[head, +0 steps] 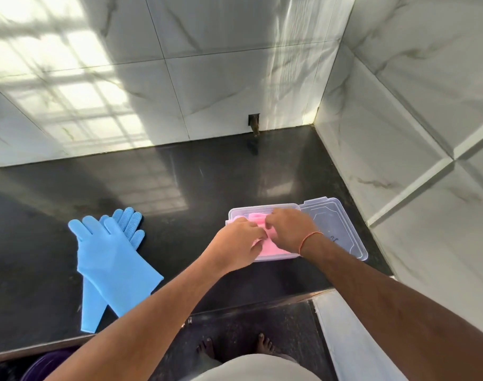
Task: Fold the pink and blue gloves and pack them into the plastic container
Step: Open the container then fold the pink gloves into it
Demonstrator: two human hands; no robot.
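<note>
A clear plastic container (236, 211) sits on the black counter at the right. Folded pink gloves (274, 250) lie inside it, mostly hidden under my hands. My left hand (241, 240) has its fingers curled onto the pink gloves at the container's left side. My right hand (288, 229) pinches the pink material near the container's middle. Two blue gloves (108, 259) lie flat and overlapping on the counter at the left, fingers pointing away from me, untouched.
The container's clear lid (336, 229) lies beside it on the right, close to the tiled side wall. The black counter (179, 193) meets a tiled back wall with a small dark outlet (254, 123). The counter's front edge runs just below the gloves.
</note>
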